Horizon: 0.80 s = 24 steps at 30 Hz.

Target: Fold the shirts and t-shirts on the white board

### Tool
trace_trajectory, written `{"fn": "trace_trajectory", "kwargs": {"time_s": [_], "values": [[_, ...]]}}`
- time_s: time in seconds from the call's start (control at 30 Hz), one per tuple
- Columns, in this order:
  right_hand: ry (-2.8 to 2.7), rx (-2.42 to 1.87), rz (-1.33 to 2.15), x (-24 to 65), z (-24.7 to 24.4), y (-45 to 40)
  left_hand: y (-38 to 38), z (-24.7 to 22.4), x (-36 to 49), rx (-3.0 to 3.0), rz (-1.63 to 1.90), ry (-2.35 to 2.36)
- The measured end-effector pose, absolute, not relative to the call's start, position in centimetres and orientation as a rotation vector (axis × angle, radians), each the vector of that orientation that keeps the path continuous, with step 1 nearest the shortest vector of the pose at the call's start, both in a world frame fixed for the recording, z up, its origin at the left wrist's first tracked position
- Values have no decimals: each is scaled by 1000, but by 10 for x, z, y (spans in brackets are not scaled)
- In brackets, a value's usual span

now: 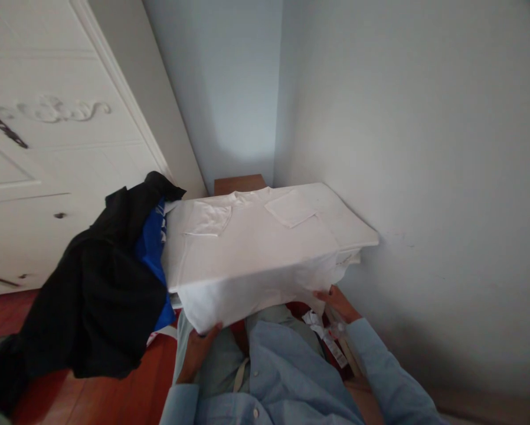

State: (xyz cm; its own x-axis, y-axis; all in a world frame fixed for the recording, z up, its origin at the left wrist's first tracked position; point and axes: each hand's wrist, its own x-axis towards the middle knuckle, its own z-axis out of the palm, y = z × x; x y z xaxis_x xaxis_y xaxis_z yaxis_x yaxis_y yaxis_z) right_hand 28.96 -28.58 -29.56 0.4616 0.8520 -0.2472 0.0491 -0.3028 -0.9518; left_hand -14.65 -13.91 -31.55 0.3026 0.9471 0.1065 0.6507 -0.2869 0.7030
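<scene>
A white T-shirt (256, 242) lies spread over a white tabletop (353, 230), its collar at the far edge and both sleeves folded inward. Its lower part hangs down over the near edge toward my lap. My left hand (202, 348) is closed on the hem at the left corner. On the right, the fingers of my right hand (338, 302) pinch the hem near its other corner. Parts of the fingers are hidden behind the cloth.
Black clothing (101, 283) and a blue garment (152, 242) drape off the table's left side. A white wardrobe (61, 159) stands at left. Walls meet behind the table, near a brown wooden piece (238, 184). Crumpled packaging (331, 342) lies by my right forearm.
</scene>
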Motion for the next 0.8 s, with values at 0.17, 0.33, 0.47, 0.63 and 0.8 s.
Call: {"fn": "trace_trajectory", "kwargs": {"time_s": [0.17, 0.33, 0.47, 0.63, 0.8], "values": [[-892, -1694, 1072, 299, -267, -321, -145, -280, -149, 1609, 733, 1304], [-796, -1618, 1056, 299, -264, -350, -168, -271, -158, 1394, 701, 1353], [-711, -1529, 1139, 280, -291, -363, -187, -281, -159, 1225, 706, 1427], [-554, -1584, 1137, 251, -333, -358, -189, -274, -152, 1270, 671, 1396], [-559, -1676, 957, 252, -322, -345, -180, -263, -152, 1461, 539, 1438]]}}
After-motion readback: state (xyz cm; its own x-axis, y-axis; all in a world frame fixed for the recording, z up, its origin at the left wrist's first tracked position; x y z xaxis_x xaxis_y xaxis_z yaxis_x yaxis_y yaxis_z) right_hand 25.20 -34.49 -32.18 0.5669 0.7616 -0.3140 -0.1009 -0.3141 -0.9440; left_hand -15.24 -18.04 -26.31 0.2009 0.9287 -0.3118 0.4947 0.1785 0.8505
